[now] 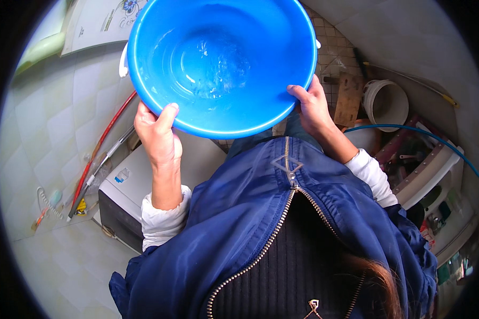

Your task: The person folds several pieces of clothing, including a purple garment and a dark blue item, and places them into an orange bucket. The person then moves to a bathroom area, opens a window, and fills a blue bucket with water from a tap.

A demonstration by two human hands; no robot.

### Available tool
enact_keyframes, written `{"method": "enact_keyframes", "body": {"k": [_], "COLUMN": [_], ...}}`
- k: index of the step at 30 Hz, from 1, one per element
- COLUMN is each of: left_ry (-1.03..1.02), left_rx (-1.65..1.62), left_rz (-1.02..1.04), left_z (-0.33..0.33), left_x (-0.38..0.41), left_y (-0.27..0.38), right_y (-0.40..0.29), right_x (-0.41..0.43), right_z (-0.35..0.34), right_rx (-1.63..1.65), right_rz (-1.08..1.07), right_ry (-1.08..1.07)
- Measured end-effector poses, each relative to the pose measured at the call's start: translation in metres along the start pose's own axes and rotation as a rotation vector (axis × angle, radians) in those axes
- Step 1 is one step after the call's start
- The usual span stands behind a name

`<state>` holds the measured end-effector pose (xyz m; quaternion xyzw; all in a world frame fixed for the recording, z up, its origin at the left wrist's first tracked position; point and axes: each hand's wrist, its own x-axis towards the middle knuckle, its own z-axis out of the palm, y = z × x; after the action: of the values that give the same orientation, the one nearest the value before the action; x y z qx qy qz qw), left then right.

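Note:
A blue plastic bucket is held up before me, its mouth facing me, with some clear water moving at its bottom. My left hand grips the rim at the lower left, thumb over the edge and fingers behind the wall. On the lower right of the rim, my right hand holds on the same way, its thumb inside. Parts of a white handle show at both sides of the bucket. The fingers behind the bucket are hidden.
A grey-white appliance stands below my left arm, beside a red hose along the tiled wall. To the right are a white bucket, a wooden board, a blue hose and a cluttered shelf unit.

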<state>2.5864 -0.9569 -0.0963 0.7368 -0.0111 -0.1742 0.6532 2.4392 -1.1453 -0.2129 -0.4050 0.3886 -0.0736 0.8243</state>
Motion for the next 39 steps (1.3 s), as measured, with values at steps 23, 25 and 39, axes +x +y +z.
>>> {"method": "enact_keyframes", "body": {"k": [23, 25, 39], "left_ry": [0.025, 0.067, 0.154], "left_rx": [0.026, 0.010, -0.249], "left_rz": [-0.009, 0.004, -0.318], "left_z": [-0.043, -0.050, -0.045], "left_x": [-0.004, 0.002, 0.021], "left_y": [0.009, 0.019, -0.072], "right_y": [0.030, 0.000, 0.004], "right_x": [-0.016, -0.006, 0.037], "right_z": [0.021, 0.044, 0.028], "right_rx": [0.064, -0.030, -0.233], "right_rz": [-0.065, 0.140, 0.108], "right_ry": [-0.127, -0.198, -0.031]}}
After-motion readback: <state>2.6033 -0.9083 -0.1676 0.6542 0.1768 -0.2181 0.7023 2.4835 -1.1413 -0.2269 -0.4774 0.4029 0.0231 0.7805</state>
